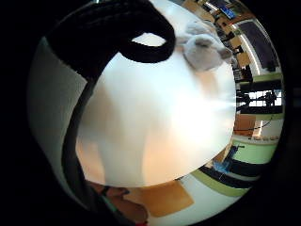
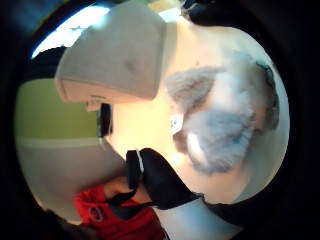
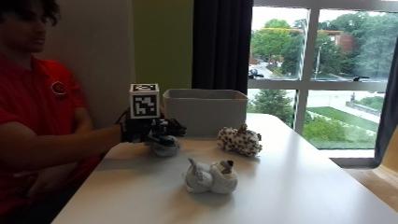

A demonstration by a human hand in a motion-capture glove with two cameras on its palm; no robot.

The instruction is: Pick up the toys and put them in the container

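Observation:
My gloved right hand [image 3: 152,129] hovers low over a small grey plush toy [image 3: 165,147] lying on the white table [image 3: 298,186], just in front of the grey container [image 3: 205,112]. The fingers reach out over the toy and are not curled round it. In the thumb side palm view the grey toy [image 2: 220,125] lies close under the palm, with the container [image 2: 115,60] beside it. The little finger side view shows the toy [image 1: 204,47] past a black strap. A spotted plush toy [image 3: 239,141] and a white and grey plush toy [image 3: 210,177] also lie on the table.
The container stands at the table's far edge, near the wall and a dark curtain. The person's bare left arm rests by the table's near left edge. A large window lies beyond the table's right side.

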